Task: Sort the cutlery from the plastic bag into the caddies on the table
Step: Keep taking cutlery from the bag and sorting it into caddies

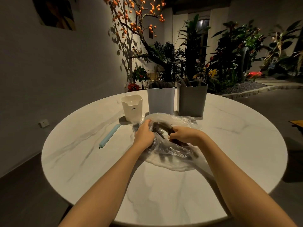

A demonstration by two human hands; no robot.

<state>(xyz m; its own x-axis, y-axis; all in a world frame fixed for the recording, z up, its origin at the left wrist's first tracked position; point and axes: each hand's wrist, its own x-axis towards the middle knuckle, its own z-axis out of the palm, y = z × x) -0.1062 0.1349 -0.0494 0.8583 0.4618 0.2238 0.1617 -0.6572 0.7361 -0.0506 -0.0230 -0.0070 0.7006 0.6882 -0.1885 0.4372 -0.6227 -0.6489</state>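
A clear plastic bag (172, 149) lies crumpled in the middle of the round table, with dark cutlery (162, 126) showing through it. My left hand (144, 134) grips the bag's left rim. My right hand (183, 133) has its fingers curled on the bag's mouth over the dark cutlery; whether it holds a piece is hidden. Behind the bag stand three caddies: a small cream one (132, 108), a tall pale blue one (160, 100) holding dark cutlery, and a tall grey one (191, 100) with handles sticking up.
A light blue bag clip (109, 136) lies on the white marble table (85, 161) to the left of the bag. Potted plants and a tree with orange fruit stand beyond the table's far edge. A dark floor surrounds the table.
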